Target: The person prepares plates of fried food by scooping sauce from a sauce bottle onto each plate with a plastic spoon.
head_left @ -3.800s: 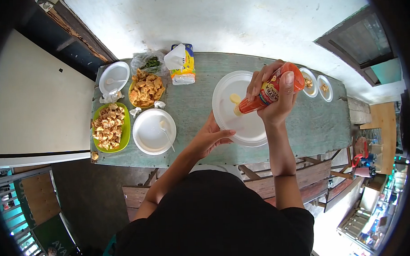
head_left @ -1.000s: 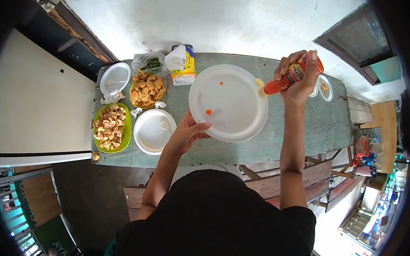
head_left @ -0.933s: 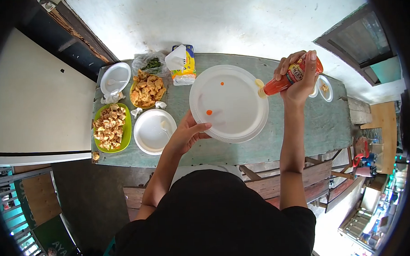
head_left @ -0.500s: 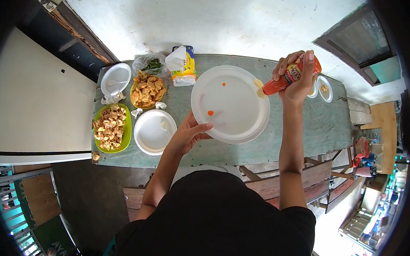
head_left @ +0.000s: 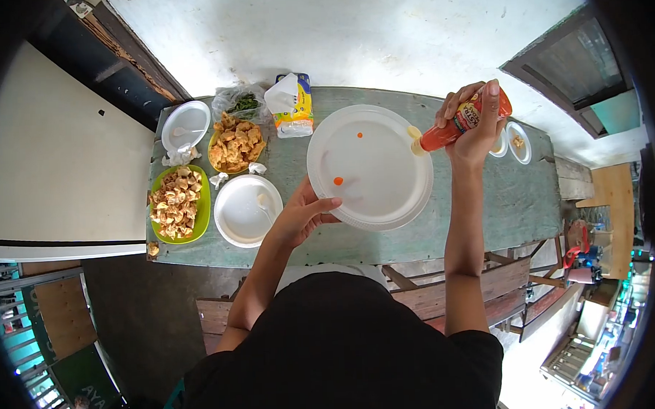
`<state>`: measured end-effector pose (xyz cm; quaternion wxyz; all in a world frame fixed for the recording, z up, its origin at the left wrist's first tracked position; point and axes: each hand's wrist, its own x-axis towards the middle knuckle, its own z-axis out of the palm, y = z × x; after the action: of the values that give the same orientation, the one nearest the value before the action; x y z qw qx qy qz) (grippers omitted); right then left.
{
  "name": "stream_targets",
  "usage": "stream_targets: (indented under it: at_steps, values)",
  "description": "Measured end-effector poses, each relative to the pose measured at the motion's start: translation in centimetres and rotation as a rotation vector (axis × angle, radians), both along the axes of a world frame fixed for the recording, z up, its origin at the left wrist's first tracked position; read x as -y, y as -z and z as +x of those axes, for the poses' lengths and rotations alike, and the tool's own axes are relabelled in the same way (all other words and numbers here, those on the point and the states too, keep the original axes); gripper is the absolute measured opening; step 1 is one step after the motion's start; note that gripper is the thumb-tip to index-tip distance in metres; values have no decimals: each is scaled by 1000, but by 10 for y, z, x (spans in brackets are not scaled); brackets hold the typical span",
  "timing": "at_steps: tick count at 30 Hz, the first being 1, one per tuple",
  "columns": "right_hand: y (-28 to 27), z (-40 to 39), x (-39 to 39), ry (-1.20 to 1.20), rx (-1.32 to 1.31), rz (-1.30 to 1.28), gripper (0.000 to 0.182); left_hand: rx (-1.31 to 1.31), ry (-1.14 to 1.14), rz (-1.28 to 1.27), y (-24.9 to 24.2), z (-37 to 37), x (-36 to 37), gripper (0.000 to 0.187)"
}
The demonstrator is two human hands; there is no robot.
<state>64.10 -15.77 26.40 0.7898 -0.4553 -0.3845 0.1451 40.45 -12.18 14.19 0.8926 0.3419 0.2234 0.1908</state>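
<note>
My left hand (head_left: 310, 214) grips the lower left rim of a large white plate (head_left: 384, 174), thumb on top, above the table. Two small orange-red sauce spots lie on the plate, one near my thumb and one higher up. In my right hand (head_left: 473, 131) is a red sauce bottle (head_left: 444, 134), tilted with its pale cap end pointing left, at the plate's upper right rim. My fingers wrap round its labelled body. No sauce shows coming out of the bottle.
On the table (head_left: 322, 244) at left stand a green plate of brown pieces (head_left: 176, 202), fried food (head_left: 235, 144), a white plate with a spoon (head_left: 245, 222), another white plate (head_left: 184, 123), greens in plastic (head_left: 244, 103) and a tissue pack (head_left: 293, 108). Small dishes (head_left: 519, 141) sit at right.
The plate in my left hand has shifted very slightly to the right. The bottle in my right hand has turned a little, and its label shows differently.
</note>
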Motion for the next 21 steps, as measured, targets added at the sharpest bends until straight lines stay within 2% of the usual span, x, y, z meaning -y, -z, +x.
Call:
stream_targets:
  at_steps: [21]
  values:
    - [3,4,2,70,4,1,44,-15,1,15,1,3,2,71]
